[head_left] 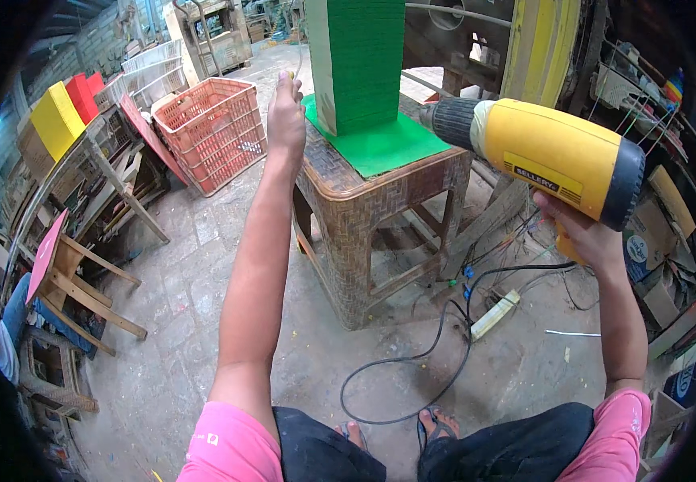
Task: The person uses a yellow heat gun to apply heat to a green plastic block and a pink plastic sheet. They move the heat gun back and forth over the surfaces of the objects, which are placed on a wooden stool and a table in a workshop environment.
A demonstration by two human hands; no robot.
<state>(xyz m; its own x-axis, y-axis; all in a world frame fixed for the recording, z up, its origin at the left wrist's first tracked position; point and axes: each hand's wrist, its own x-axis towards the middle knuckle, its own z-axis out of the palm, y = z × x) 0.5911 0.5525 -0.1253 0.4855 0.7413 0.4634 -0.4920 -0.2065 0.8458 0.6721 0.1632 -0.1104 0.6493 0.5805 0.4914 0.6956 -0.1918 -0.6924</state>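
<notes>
A yellow-and-black plastic heat gun (557, 157) is being gripped by the right hand (579, 229); the left hand (286, 120) is half-curled, hold unclear; upper centre, a tall green block (368, 64) is standing seemingly covered, remainder indiscernible.

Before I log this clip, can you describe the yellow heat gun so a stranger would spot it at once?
Find the woven-patterned stool bearing the tall green block. To its right, the right hand holds the heat gun. Its thick, rounded yellow body, dark at both ends, sets it apart from the flat, upright yellow post beyond.
</notes>
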